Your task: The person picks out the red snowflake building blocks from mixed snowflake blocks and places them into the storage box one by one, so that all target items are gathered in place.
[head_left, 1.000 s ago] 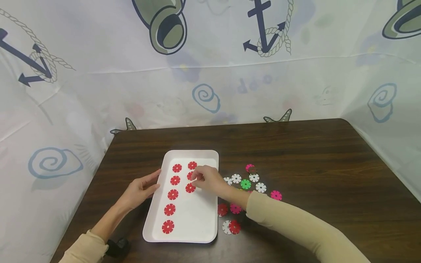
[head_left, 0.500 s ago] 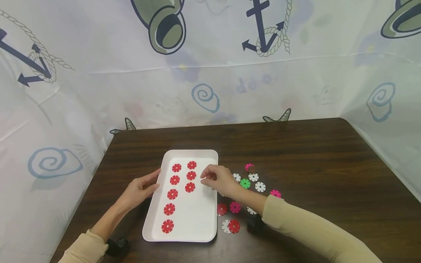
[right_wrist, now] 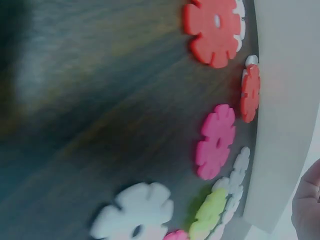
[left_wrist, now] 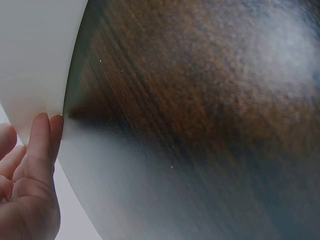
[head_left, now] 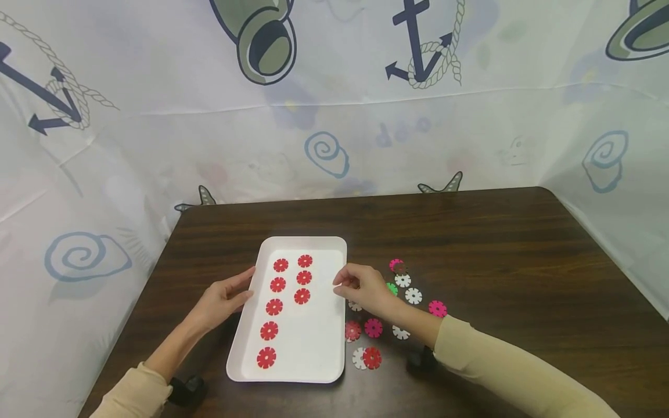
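Observation:
A white tray (head_left: pixel 316 348) carries slotted red plastic discs (head_left: pixel 269 331), a longer left column and a shorter right column of three. Along the tray's left wall, the fingertips of my left hand (head_left: pixel 216 305) touch the rim; the left wrist view has these fingers (left_wrist: pixel 39 150) nearly straight against the tray side (left_wrist: pixel 40 55). My right hand (head_left: pixel 371 290) hovers at the tray's right rim, thumb and forefinger loosely bent and apart, with no disc seen between them. Only a bit of that hand (right_wrist: pixel 307 205) enters the right wrist view, beyond the tray wall (right_wrist: pixel 282 100).
Loose discs lie right of the tray on the dark wooden table (head_left: pixel 496 261): a pink disc (head_left: pixel 373 328), a red disc (head_left: pixel 372 358) overlapping a white disc (head_left: pixel 359 358), and a green disc (head_left: pixel 392 288) partly behind the right hand. A patterned cloth (head_left: pixel 334 128) hangs behind.
My right hand has moved right, from over the right column of red discs to the tray's right rim, uncovering those discs. The left hand and the tray have stayed in place.

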### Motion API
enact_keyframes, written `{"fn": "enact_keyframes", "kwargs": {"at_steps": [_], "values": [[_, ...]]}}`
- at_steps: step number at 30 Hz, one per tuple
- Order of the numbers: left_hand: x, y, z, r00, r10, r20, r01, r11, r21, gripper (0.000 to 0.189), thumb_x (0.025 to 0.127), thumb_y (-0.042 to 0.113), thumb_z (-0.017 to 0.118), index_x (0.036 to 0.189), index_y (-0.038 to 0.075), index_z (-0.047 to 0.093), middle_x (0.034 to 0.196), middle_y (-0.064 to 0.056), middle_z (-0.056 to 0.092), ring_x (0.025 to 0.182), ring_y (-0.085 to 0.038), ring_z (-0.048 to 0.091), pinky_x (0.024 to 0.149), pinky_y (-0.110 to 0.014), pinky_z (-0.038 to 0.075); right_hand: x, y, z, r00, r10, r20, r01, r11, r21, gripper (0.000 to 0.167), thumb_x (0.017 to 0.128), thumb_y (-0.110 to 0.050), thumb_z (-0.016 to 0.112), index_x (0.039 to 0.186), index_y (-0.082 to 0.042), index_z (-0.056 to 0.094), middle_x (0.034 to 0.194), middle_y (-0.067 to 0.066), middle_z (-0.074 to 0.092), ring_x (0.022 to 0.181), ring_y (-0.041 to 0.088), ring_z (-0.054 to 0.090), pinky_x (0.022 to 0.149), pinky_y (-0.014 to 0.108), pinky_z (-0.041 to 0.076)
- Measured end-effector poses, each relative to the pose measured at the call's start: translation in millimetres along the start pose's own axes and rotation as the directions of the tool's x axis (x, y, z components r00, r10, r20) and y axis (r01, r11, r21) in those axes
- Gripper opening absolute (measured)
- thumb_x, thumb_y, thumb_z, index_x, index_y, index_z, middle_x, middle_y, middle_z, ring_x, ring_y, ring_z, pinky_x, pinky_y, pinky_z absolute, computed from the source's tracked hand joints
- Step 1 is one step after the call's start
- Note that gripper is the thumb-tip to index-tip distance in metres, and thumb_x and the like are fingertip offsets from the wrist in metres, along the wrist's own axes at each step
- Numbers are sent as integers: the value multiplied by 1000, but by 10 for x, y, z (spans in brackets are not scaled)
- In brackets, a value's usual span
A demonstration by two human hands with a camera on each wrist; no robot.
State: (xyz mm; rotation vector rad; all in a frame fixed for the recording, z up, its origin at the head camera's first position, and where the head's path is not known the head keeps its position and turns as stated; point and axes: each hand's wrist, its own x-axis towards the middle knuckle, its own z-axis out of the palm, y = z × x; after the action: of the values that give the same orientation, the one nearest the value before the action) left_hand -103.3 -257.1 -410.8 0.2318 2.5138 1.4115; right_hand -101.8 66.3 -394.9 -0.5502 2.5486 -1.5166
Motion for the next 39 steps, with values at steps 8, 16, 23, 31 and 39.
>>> {"fn": "enact_keyframes", "kwargs": {"at_steps": [8,16,23,31,39], "values": [[-1,3,0,1000,5,2,-5,1000,6,62,90,14,63,145,6,35,139,-25,45,111,-36,60,86,-38,53,-104,94,-76,999,38,23,-39,999,26,9,84,-8,69,93,-8,65,77,2,62,63,13,54,52,20,49],[-4,8,0,1000,0,1,0,1000,5,62,90,15,63,145,6,35,139,-25,45,110,-36,61,86,-38,53,-158,111,-116,998,51,33,-52,998,38,9,85,-8,68,93,-7,65,77,2,61,62,13,53,52,20,49],[-4,6,-1,1000,-1,1,1,1000,8,62,90,14,63,145,6,35,139,-25,45,110,-36,61,86,-38,53,-214,184,-113,999,37,24,-38,998,58,11,84,-5,68,93,-1,64,75,5,60,58,12,53,51,21,50],[1,4,-4,1000,0,4,0,1000,2,62,90,14,63,145,6,35,141,-25,42,113,-37,59,86,-38,53,-304,270,-91,998,63,25,-62,998,-25,15,80,-6,73,91,-3,63,74,1,59,64,11,52,55,18,48],[0,1,-3,1000,3,3,-3,1000,7,62,90,14,63,145,5,35,141,-25,43,112,-37,59,86,-38,53,-340,324,-30,995,41,95,-38,999,-27,21,74,-9,78,88,-2,63,70,0,58,58,5,49,51,17,46]]}}
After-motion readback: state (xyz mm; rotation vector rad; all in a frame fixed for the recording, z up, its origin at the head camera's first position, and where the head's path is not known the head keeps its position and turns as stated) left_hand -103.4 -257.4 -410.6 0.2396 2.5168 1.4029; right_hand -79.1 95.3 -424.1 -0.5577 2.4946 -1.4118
